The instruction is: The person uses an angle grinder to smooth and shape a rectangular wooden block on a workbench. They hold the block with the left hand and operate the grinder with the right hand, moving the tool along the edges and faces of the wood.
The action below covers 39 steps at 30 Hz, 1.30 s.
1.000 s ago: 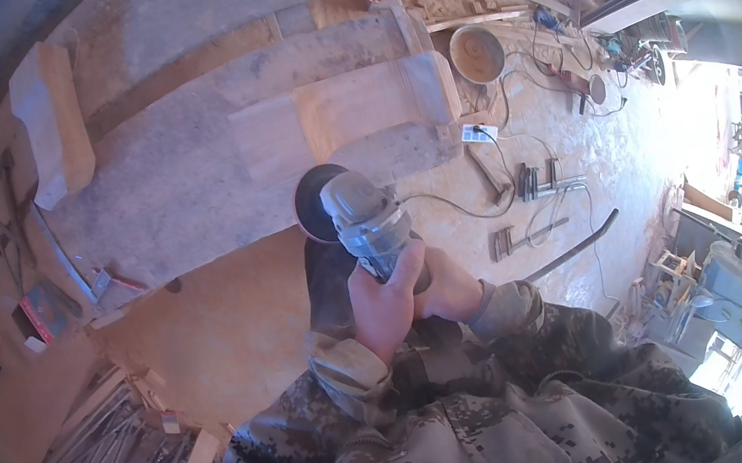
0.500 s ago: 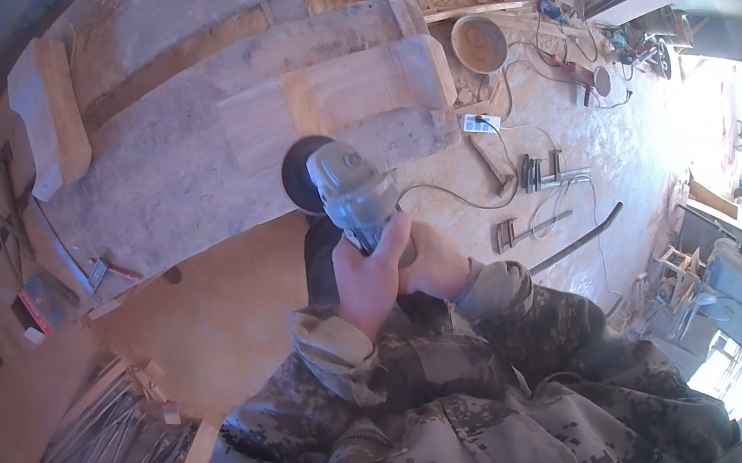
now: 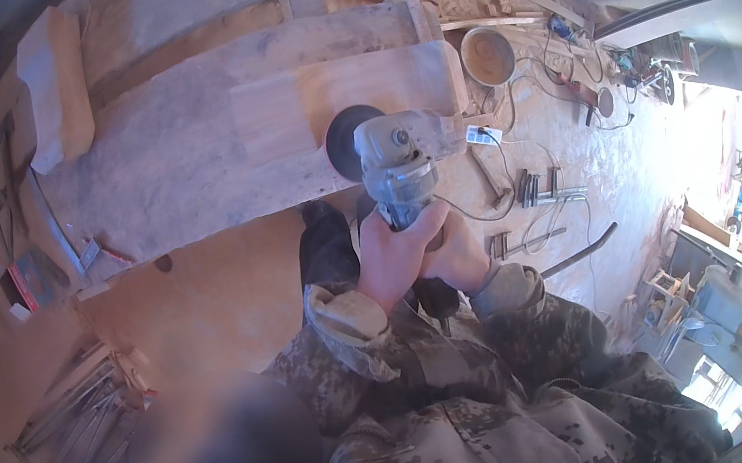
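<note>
Left hand (image 3: 387, 256): curled snug around the grey grinder (image 3: 397, 178), thumb lying over the top of its grip. No daylight between palm and tool that I can see.
Right hand (image 3: 459, 258): closed too, wrapped around the back end of the same tool, right up against the other hand.
Grinder: held out in front of the body, head pointing away, just over the near edge of the desk (image 3: 174, 171).
Disc (image 3: 343, 148): dark and round, overlapping the near side of the board (image 3: 371, 84); can't tell if it's actually touching.
Board: pale wood, lying flat toward the desk's right end.
Curved block (image 3: 57, 93): far left, also wood.
Floor stuff, right side: power strip (image 3: 484, 135), bowl (image 3: 488, 57), clamps (image 3: 549, 192).
Lower left: metal bars (image 3: 82, 437), plus a blurry round shape (image 3: 233, 461), no clue what.
</note>
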Each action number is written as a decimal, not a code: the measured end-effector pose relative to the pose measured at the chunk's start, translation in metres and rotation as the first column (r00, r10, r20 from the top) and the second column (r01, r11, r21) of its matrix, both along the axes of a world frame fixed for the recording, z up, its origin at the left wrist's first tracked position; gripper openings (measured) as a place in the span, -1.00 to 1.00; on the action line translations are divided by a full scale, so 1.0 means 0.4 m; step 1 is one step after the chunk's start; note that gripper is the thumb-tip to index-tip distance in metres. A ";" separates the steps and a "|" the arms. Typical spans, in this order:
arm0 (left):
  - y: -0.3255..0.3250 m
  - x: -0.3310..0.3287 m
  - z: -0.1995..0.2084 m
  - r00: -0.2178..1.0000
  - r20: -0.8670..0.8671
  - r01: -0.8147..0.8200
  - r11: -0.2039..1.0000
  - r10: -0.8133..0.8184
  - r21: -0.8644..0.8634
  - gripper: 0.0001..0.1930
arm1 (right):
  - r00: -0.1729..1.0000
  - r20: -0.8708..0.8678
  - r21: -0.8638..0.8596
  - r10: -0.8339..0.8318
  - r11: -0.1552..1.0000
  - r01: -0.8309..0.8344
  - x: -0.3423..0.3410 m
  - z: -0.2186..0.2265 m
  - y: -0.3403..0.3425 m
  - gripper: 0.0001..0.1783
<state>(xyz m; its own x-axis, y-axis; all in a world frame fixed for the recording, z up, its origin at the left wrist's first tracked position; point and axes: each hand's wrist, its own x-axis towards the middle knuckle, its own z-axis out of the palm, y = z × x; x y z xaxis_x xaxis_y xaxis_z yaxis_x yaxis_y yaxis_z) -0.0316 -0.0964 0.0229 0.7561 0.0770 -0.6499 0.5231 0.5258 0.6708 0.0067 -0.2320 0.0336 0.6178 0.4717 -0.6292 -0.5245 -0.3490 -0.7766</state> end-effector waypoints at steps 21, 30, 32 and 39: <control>0.007 0.046 -0.034 0.994 -0.005 -0.109 0.985 0.109 -0.132 -0.73 | 0.996 0.063 -0.107 0.056 0.993 -0.049 0.076 0.014 0.038 -0.35; 0.021 0.041 -0.039 0.995 0.010 -0.096 0.980 0.099 -0.172 -0.81 | 0.996 0.064 -0.096 0.065 0.994 -0.059 0.076 0.006 0.051 -0.34; 0.024 0.040 -0.041 0.996 0.019 -0.078 0.982 0.082 -0.170 -0.82 | 0.996 0.067 -0.108 0.056 0.993 -0.049 0.072 0.006 0.051 -0.34; 0.024 0.029 -0.043 0.996 0.023 -0.081 0.982 0.086 -0.169 -0.77 | 0.996 0.074 -0.113 0.053 0.993 -0.044 0.057 -0.009 0.044 -0.35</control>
<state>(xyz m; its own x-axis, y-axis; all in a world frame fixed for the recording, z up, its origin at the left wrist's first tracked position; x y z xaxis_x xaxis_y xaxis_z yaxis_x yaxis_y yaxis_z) -0.0202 -0.0870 0.0057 0.7708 0.0319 -0.6362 0.4539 0.6732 0.5837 0.0297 -0.2145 0.0302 0.6445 0.4324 -0.6306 -0.4447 -0.4589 -0.7692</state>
